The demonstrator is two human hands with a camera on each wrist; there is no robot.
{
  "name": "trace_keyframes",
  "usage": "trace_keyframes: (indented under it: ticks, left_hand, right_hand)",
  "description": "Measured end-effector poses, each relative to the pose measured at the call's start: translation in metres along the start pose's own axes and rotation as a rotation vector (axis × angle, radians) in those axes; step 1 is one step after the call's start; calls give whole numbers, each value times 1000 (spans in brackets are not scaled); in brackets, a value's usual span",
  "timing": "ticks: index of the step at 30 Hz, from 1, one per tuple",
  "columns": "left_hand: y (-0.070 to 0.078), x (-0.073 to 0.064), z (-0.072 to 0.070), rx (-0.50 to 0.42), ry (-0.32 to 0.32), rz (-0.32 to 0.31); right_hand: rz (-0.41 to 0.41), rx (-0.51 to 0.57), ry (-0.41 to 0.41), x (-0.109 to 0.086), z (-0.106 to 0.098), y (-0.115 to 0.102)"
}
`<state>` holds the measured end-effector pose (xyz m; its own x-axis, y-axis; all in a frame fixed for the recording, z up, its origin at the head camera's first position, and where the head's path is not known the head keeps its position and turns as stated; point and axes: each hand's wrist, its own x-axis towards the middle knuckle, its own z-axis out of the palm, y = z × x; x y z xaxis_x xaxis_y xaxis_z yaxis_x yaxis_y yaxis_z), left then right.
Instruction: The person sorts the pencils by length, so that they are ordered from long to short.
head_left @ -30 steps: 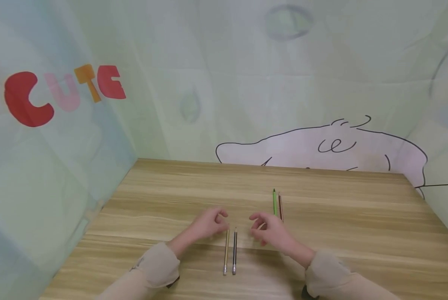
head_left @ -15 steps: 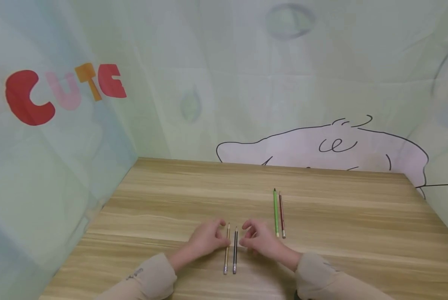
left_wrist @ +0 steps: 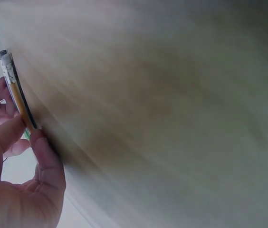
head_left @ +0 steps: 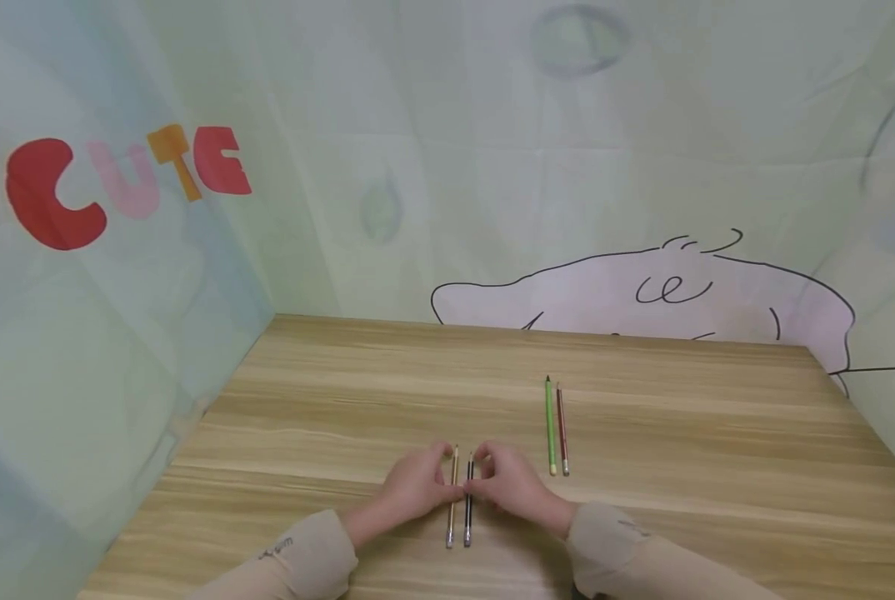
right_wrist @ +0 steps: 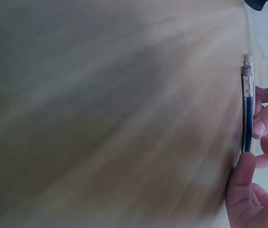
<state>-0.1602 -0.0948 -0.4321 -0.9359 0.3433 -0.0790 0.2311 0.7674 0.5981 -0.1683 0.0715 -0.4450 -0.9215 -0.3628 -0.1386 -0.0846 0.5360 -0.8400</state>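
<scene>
Head view, black pencil: The black pencil (head_left: 468, 512) lies on the wood-grain table (head_left: 327, 400), slim and straight, metal-banded end toward the person.
Head view, left hand: The left hand (head_left: 415, 483) is left of the black pencil, index and thumb bent and apart, thumb across the yellow pencil (head_left: 451, 514), which lies just left of the black pencil.
Head view, right hand: The right hand (head_left: 518, 483) mirrors it right of the black pencil, thumb across that shaft.
Head view, spare pair: The green pencil (head_left: 550, 429) and dark red pencil (head_left: 563, 433) lie side by side, right of and beyond the black pencil.
Left wrist view: Index and thumb close in around the yellow shaft, beside the black pencil; whether they clamp it, I cannot tell.
Right wrist view: Thumb meets the black pencil, index slightly off the thumb; any grip, I cannot tell.
</scene>
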Motion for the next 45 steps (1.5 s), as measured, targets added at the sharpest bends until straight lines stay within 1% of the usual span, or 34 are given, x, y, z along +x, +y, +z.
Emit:
trace_keyframes:
  ticks: [4, 8, 17, 21, 25, 29, 34, 39, 45]
  left_hand:
    - [0, 0, 1, 5, 3, 12]
    - [0, 0, 1, 3, -5, 11]
    - [2, 0, 1, -21, -38, -33]
    - [2, 0, 1, -14, -38, -44]
    - [2, 1, 1, 0, -31, -41]
    - [2, 1, 0, 17, -23, -28]
    - [4, 1, -1, 29, -21, -27]
    - [6, 3, 0, 36, -29, -48]
    - [8, 5, -1, 51, -62, -81]
  right_hand:
    - [-1, -40, 20, 3, 4, -1]
    - [14, -64, 28, 5, 5, -2]
    - [30, -133, 42, 5, 7, -4]
    - [34, -157, 49, 4, 7, -4]
    - [41, -163, 56, 2, 7, -5]
    - [23, -199, 64, 2, 6, -5]
    - [6, -242, 74, 2, 6, -5]
    - [14, -232, 72, 3, 6, -5]
    - [42, -187, 43, 2, 5, -6]
